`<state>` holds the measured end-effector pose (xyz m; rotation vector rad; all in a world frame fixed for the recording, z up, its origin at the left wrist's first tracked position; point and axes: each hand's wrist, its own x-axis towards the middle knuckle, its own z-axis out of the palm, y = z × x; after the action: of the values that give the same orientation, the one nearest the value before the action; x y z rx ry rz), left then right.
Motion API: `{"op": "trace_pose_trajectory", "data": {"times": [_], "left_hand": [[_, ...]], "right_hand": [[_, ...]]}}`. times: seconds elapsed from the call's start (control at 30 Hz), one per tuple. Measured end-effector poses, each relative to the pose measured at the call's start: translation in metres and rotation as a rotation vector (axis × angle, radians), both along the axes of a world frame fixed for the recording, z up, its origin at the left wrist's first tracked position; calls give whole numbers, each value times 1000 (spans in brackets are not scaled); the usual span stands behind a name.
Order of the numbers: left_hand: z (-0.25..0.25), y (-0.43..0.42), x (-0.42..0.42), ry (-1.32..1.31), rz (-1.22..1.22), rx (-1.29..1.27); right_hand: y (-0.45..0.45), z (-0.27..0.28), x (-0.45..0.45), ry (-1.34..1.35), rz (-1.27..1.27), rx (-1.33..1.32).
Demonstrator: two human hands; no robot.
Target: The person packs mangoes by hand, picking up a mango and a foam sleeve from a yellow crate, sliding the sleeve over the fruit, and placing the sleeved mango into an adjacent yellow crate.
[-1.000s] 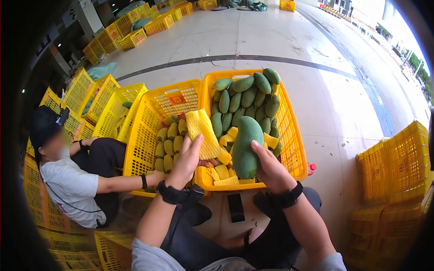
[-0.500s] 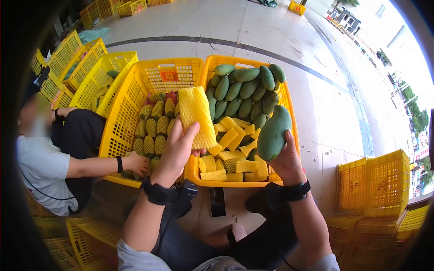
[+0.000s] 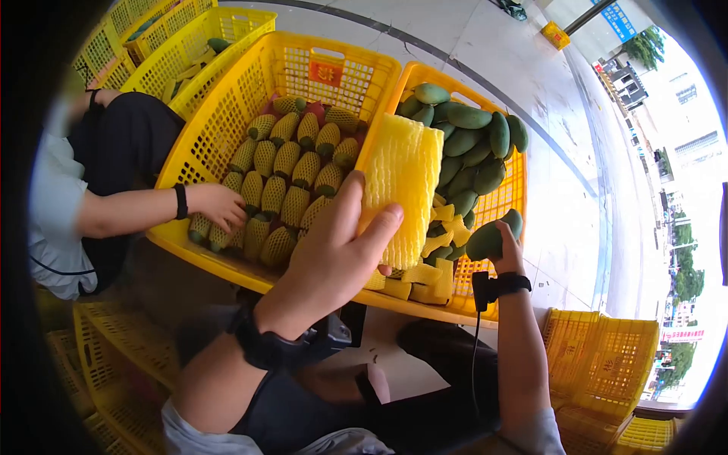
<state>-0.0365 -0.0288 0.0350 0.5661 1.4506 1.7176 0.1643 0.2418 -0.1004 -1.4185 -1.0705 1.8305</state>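
Observation:
A flattened yellow foam net sleeve (image 3: 403, 189) is gripped in my left hand (image 3: 337, 246), thumb on its face, above the spot where two crates meet. My right hand (image 3: 511, 254) is closed round a green mango (image 3: 485, 241) at the right crate's near right corner. The sleeve and the mango are apart. Bare green mangoes (image 3: 466, 140) fill the far part of the right crate (image 3: 523, 189), with loose foam sleeves (image 3: 436, 282) nearer me. In the left crate (image 3: 205, 144), netted mangoes (image 3: 284, 163) lie in rows; my left hand hides some of them.
A co-worker sits at the left, one hand (image 3: 218, 205) over the near left netted mangoes. More yellow crates (image 3: 193, 57) stand behind that person, and others (image 3: 607, 356) are stacked at the lower right. Dark straps and a cable (image 3: 476, 356) are on my wrists.
The view has swung, shifting the crates. My right hand with the mango is now lower and farther from the sleeve. My left hand still grips the sleeve, which appears closer to the camera.

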Motion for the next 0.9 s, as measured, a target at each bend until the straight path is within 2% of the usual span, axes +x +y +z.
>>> {"op": "trace_pose_trajectory", "data": {"times": [0.07, 0.1, 0.13, 0.2, 0.23, 0.27, 0.33, 0.37, 0.4, 0.47, 0.5, 0.6, 0.9], "left_hand": [[-4, -3, 0, 67, -57, -40], [-8, -2, 0, 173, -25, 11], [-10, -4, -2, 166, -13, -6], [-4, -7, -6, 143, -128, -128], [-4, -9, -7, 135, -134, -154], [-2, -9, -7, 128, -132, -171], [-1, -9, -8, 84, -164, -228], [-7, -9, -10, 181, -202, -183], [-8, -7, -10, 171, -203, -195], [-2, -7, -10, 58, -222, -212], [-2, -6, -10, 50, -221, -220], [-3, -4, -9, -21, -246, -226], [-5, -3, -7, -57, -263, -218]], "right_hand": [[3, -21, -1, -473, -75, 99], [7, -39, 3, -510, -133, 115], [21, -65, 13, -746, -84, 256], [24, -79, 15, -1006, 49, 247], [23, -83, 16, -1114, 172, 408], [23, -89, 13, -1117, 185, 394], [23, -95, 8, -1381, 460, 559], [24, -96, 4, -1400, 522, 533], [31, -109, 7, -1393, 540, 510], [64, -188, 51, -1126, 410, 578], [89, -241, 84, -1050, 513, 763], [24, -126, 4, -1550, 717, 425], [35, -171, 37, -1569, 679, 277]]}}
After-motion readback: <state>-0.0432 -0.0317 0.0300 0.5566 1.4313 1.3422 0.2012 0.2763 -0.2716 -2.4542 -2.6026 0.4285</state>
